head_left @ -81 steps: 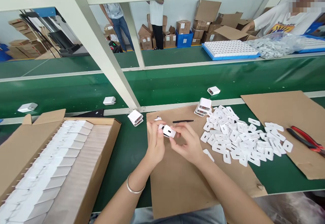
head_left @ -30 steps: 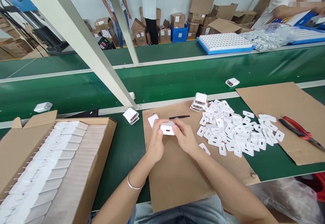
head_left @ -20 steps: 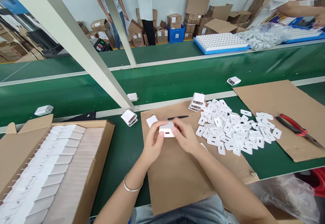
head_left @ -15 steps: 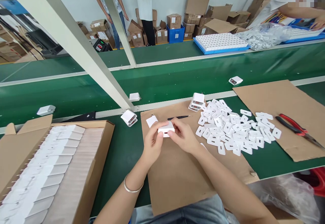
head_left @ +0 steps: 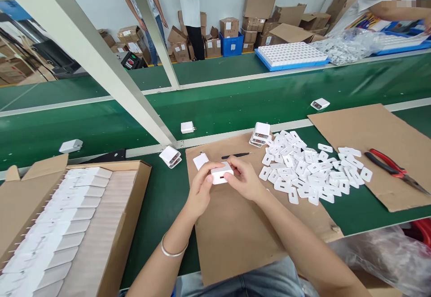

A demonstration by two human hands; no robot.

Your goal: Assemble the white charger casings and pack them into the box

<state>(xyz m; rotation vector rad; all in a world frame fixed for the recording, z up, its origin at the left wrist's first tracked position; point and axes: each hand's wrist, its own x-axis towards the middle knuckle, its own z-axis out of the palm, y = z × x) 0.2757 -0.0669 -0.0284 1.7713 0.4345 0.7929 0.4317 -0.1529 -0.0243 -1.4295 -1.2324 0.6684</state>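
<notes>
Above a brown cardboard sheet [head_left: 235, 238] on the green table [head_left: 161, 198], in the head view, the left hand [head_left: 201, 188] and the right hand [head_left: 245, 178] hold one white charger [head_left: 221, 173] between them. Both hands are partly closed, fingers curled behind it and thumbs at its front face, where a dark slot shows.

Just beyond the fingers a pair of black tweezers [head_left: 235, 155] lies on the sheet, and another white charger piece [head_left: 200, 161] rests near the left hand. To the right spreads a loose pile of white slotted plates [head_left: 308, 171], with a small stack of open-ended housings [head_left: 261, 134] at its far left edge. Red-and-black pliers [head_left: 395, 168] lie on a second cardboard piece [head_left: 373, 153] farther right.

Left of the sheet, two more open housings [head_left: 170, 156] sit by the foot of a metal post [head_left: 114, 72]. An open carton [head_left: 134, 198] on the left holds a long row of white chargers [head_left: 63, 220]. Across the green belt [head_left: 229, 104], a white perforated tray [head_left: 291, 54] sits on a blue base, beside a clear plastic bag [head_left: 350, 45] of small parts.
</notes>
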